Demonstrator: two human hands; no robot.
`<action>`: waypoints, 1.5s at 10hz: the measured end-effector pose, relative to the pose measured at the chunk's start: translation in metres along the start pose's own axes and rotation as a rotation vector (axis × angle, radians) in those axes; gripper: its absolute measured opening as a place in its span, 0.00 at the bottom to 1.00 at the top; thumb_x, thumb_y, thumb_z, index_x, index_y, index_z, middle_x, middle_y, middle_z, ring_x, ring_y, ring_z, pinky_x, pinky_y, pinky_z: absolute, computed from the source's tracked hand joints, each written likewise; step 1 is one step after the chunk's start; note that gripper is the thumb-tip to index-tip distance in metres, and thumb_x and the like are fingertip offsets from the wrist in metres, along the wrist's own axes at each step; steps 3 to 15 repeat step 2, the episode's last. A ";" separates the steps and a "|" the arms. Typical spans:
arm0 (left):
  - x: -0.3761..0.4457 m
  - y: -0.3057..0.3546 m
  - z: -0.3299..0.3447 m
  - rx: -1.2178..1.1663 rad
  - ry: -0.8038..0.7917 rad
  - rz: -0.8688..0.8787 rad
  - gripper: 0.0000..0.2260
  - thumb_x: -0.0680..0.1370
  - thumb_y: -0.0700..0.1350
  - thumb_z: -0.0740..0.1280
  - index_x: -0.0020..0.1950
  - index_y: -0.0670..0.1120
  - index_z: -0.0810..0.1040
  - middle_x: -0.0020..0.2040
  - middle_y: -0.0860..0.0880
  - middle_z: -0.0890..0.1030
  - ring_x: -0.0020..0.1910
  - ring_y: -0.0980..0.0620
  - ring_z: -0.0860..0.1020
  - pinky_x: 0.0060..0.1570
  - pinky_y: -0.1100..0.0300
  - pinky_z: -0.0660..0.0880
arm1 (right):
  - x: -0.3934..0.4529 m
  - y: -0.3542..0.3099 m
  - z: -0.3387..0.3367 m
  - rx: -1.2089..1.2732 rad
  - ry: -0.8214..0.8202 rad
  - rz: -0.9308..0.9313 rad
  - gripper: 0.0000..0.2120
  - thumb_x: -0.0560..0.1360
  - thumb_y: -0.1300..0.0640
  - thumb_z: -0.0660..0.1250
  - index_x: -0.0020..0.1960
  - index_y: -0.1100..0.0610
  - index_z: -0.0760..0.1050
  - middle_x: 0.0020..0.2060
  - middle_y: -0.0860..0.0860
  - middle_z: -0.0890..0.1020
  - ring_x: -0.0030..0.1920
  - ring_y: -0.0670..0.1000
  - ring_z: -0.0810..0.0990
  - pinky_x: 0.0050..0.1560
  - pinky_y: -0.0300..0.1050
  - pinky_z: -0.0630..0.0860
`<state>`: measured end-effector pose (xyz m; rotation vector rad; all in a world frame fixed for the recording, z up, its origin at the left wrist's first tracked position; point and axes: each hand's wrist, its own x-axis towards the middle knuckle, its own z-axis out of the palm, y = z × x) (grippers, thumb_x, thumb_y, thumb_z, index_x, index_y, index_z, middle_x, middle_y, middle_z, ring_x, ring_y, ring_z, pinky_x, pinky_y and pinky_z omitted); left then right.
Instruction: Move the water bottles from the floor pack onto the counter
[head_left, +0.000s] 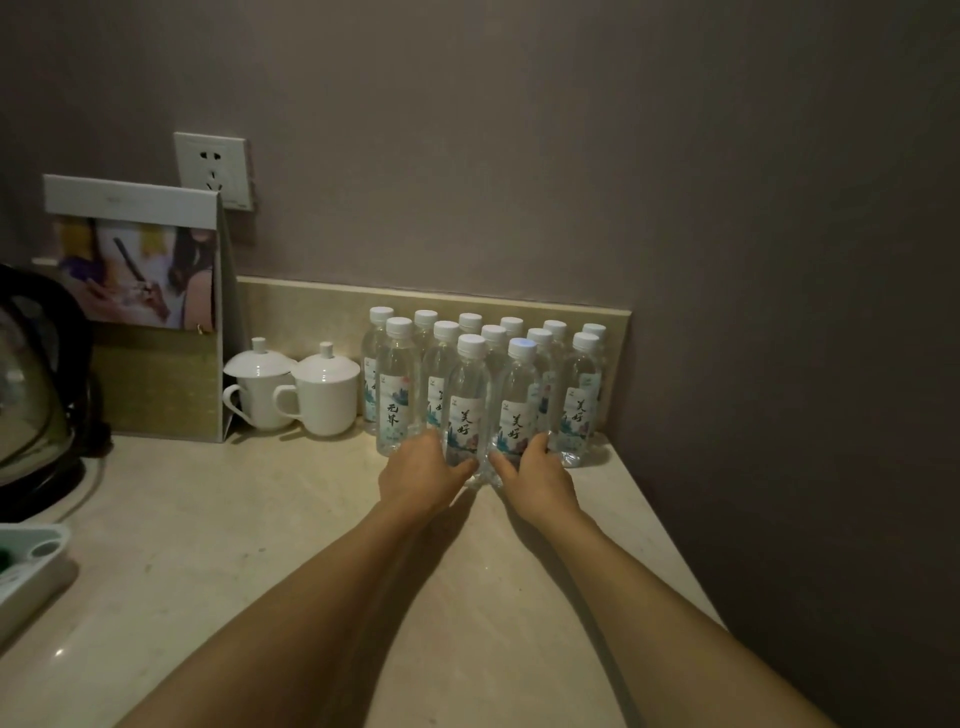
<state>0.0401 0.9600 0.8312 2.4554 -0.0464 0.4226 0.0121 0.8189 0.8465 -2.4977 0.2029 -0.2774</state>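
both forearms reach over the counter (260, 545), left hand (421, 475) and right hand (535, 478) each curled around the base of a front water bottle (466, 410), (517, 410); full, smooth thin plastic, likely tippy, best gripped mid-body.

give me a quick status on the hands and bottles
Left hand grips front-left bottle; right hand grips front-right bottle. Both bottles upright on counter, in front of two bottle rows. Lidded cups stand left, apart.
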 end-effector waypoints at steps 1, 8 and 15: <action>0.002 -0.002 -0.003 0.002 -0.062 -0.001 0.18 0.72 0.61 0.71 0.54 0.51 0.80 0.47 0.51 0.83 0.44 0.51 0.81 0.45 0.52 0.81 | 0.002 -0.002 -0.006 0.071 -0.054 0.000 0.32 0.77 0.41 0.63 0.70 0.61 0.59 0.67 0.59 0.72 0.65 0.60 0.73 0.62 0.54 0.74; 0.005 0.000 -0.011 0.020 -0.092 -0.008 0.16 0.74 0.58 0.71 0.55 0.49 0.80 0.47 0.52 0.82 0.45 0.52 0.80 0.46 0.55 0.80 | 0.004 0.000 -0.011 0.030 -0.044 -0.008 0.25 0.78 0.44 0.63 0.66 0.61 0.64 0.63 0.59 0.75 0.62 0.60 0.75 0.59 0.53 0.74; 0.005 0.000 -0.011 0.020 -0.092 -0.008 0.16 0.74 0.58 0.71 0.55 0.49 0.80 0.47 0.52 0.82 0.45 0.52 0.80 0.46 0.55 0.80 | 0.004 0.000 -0.011 0.030 -0.044 -0.008 0.25 0.78 0.44 0.63 0.66 0.61 0.64 0.63 0.59 0.75 0.62 0.60 0.75 0.59 0.53 0.74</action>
